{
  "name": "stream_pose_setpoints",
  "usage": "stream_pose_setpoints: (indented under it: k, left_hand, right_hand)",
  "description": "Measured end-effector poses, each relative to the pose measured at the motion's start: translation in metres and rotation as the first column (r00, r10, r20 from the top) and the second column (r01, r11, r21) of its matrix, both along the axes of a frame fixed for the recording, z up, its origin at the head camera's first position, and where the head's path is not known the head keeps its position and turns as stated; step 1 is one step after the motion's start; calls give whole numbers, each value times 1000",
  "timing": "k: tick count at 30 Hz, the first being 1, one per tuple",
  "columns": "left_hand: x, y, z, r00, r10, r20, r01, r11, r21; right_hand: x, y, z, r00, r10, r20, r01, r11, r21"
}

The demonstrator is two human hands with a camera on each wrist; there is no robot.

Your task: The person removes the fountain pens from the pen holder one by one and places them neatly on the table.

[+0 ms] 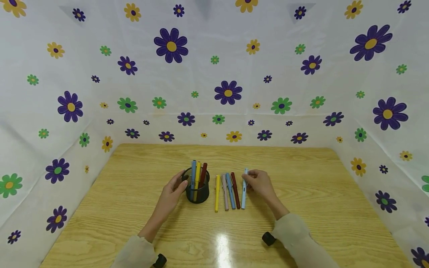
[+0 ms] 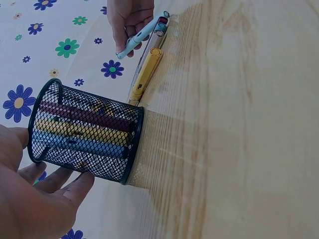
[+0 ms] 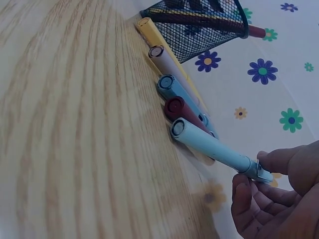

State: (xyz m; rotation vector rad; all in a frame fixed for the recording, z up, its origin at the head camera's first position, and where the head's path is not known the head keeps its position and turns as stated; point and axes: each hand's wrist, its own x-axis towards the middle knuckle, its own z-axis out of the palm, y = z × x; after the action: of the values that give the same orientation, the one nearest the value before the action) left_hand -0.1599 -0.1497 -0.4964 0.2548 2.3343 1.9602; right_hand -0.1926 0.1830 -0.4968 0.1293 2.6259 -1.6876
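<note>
On the table [image 1: 301,186], my left grip [image 1: 171,194] is holding the mesh cup [image 1: 200,196], likely steadying it. My right grip [image 1: 262,183] is pinching the pale-blue pen [image 1: 244,197].

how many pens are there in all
8 visible: blue, yellow and dark red in the mesh cup; yellow, mauve, blue and dark red on the table; light blue in the right hand. The cup could hide more.
</note>
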Motion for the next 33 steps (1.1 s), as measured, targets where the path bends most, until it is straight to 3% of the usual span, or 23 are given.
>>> stream_pose_setpoints:
  k: [15,33]
  left_hand:
    - [0,0,0,1000,8,3,-8,1000,6]
    - [-1,0,-1,1000,10,2,-10,1000,0]
  right_hand:
    - [0,-12,-1,999,-34,-30,37,994,105]
    - [-4,-19,-8,995,-95,-20,97,943,320]
